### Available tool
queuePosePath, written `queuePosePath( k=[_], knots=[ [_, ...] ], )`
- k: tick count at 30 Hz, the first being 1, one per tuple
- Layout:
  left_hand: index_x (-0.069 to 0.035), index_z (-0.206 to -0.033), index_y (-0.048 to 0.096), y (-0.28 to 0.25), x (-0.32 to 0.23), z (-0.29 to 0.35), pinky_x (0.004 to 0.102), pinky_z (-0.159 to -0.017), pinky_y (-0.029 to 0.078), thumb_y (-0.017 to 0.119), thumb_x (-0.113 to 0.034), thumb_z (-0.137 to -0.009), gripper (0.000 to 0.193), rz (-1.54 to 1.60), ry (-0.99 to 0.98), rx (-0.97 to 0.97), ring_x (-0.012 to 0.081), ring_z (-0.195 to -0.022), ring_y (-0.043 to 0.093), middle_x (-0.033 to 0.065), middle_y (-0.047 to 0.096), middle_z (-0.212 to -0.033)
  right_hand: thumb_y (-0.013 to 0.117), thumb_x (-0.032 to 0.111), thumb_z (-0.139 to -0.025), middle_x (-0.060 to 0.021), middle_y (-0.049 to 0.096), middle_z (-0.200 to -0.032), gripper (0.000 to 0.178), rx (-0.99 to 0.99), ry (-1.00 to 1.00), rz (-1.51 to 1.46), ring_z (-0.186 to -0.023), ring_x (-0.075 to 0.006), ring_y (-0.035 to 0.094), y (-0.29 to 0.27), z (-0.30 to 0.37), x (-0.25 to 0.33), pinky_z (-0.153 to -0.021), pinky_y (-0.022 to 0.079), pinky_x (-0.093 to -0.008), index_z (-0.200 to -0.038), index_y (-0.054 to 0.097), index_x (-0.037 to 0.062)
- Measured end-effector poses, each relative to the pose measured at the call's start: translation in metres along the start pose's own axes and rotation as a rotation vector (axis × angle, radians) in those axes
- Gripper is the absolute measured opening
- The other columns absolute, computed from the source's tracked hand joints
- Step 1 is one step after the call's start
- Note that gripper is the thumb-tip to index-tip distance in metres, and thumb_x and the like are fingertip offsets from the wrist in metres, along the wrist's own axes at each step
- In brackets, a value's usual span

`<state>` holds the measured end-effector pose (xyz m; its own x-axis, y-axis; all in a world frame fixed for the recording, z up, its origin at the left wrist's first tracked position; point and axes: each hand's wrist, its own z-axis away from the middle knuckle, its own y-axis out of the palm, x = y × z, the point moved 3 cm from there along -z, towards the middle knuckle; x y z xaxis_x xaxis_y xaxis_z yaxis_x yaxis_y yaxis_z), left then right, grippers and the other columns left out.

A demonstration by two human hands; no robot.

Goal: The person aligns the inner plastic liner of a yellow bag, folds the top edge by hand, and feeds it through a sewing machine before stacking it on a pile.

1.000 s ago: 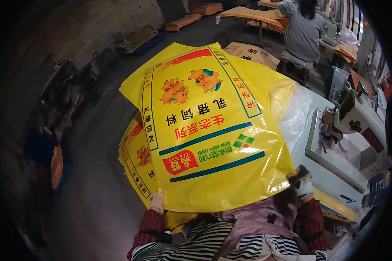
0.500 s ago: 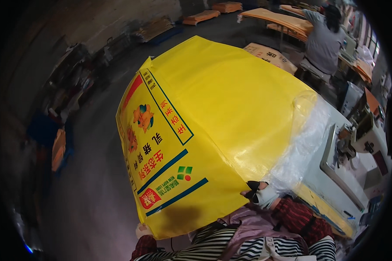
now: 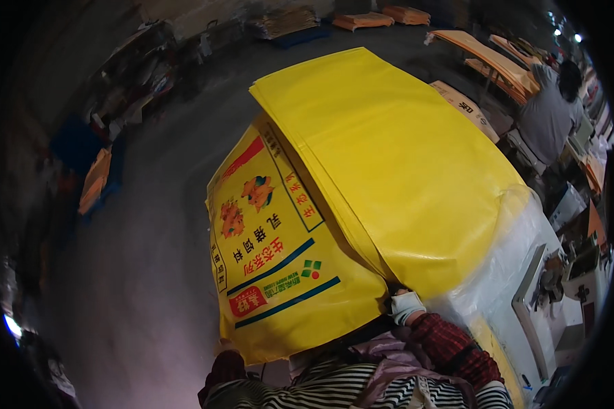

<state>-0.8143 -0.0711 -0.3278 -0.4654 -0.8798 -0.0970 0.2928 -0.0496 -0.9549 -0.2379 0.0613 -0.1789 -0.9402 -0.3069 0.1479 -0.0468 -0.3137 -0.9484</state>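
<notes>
The left hand (image 3: 226,346), in shadow at the end of a dark red patterned sleeve, pinched the near left corner of 1 printed yellow bag (image 3: 280,313). The right hand (image 3: 407,305), in a whitish glove, sat at that bag's near right corner, where it met a stack of plain yellow bags (image 3: 396,157); its fingertips were tucked out of sight, so I cannot tell which layer, if any, it grasped.

The printed bag spread between the 2 hands and away ahead of the left, its face showing 2 orange cartoon figures and 2 dark stripes. A dark gap ran between it and the stack, which reached forward from the right hand.

Just right of the right hand, clear plastic (image 3: 491,273) lay crumpled against the stack, on a pale tabletop (image 3: 503,322). A white machine (image 3: 583,279) stood farther right.

Well beyond the right hand, a person (image 3: 549,126) in grey sat near piled orange sheets (image 3: 484,61). Far ahead of the left hand lay an orange bundle (image 3: 94,180).
</notes>
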Motion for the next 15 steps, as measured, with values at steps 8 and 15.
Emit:
queuePosePath(
  k=[8,15],
  knots=[
    [-0.003,-0.101,0.058,0.056,0.108,-0.079,0.035,-0.071,0.048,0.048,-0.021,-0.088,0.024,1.305,0.038,0.438,0.0216,-0.08,0.06,0.0096,0.062,-0.087,0.048,0.028,-0.082,-0.0165,0.063,-0.103,0.029,0.187,0.325,-0.379,-0.091,-0.034,0.062,0.064,-0.021,-0.003,-0.082,0.048,-0.0426,-0.098,0.065,0.0116],
    [-0.002,-0.101,0.057,0.0,-0.032,0.01,0.0287,-0.068,0.045,0.048,-0.015,-0.088,0.021,0.777,0.209,0.253,0.0166,-0.077,0.056,0.003,0.059,-0.083,0.049,0.029,-0.082,-0.0163,0.063,-0.103,0.03,0.16,0.49,-0.305,-0.091,-0.0339,0.061,0.047,0.003,-0.028,-0.082,0.048,-0.0421,-0.1,0.065,0.0118]
  ],
)
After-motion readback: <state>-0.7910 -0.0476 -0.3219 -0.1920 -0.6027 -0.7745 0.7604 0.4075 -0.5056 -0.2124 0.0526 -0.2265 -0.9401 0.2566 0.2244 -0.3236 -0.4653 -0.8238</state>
